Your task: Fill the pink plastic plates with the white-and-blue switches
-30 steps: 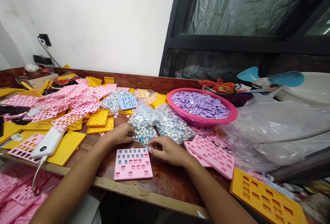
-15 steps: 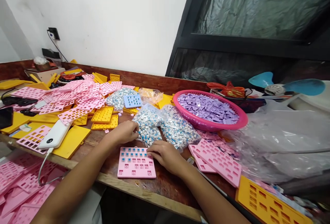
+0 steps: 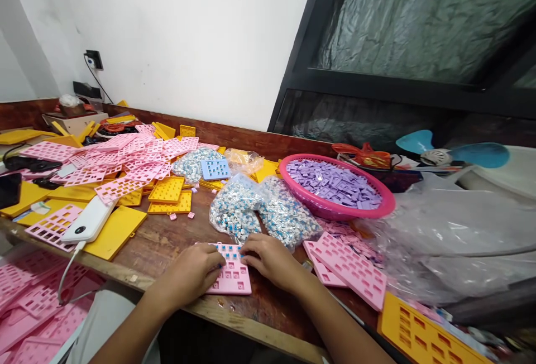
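A pink keypad base point(image 3: 230, 286) lies flat near the table's front edge, with blue-and-white key switches point(image 3: 230, 248) seated in its upper rows and bare square sockets lower down. Over its left part is my left hand point(image 3: 192, 274), fingers pinched; a bit of blue, apparently a key switch, shows at the fingertips. The hand covers that side of the base. My right hand point(image 3: 268, 258) has its bent thumb and fingers against the base's upper right edge. Just behind, a clear bag of key switches point(image 3: 237, 207) stands beside a second bag point(image 3: 287, 213).
A pink basket point(image 3: 387, 207) of purple pieces stands behind to the right. Pink plates point(image 3: 352, 269) and a yellow plate point(image 3: 419, 330) lie right. Left are piled pink plates point(image 3: 125, 152), yellow bases point(image 3: 167, 191) and a white power bank point(image 3: 90, 221) with its cable.
My left hand has moved from the bag of switches down onto the left part of the pink base. My right hand stays at the base's right edge. The camera view has shifted slightly.
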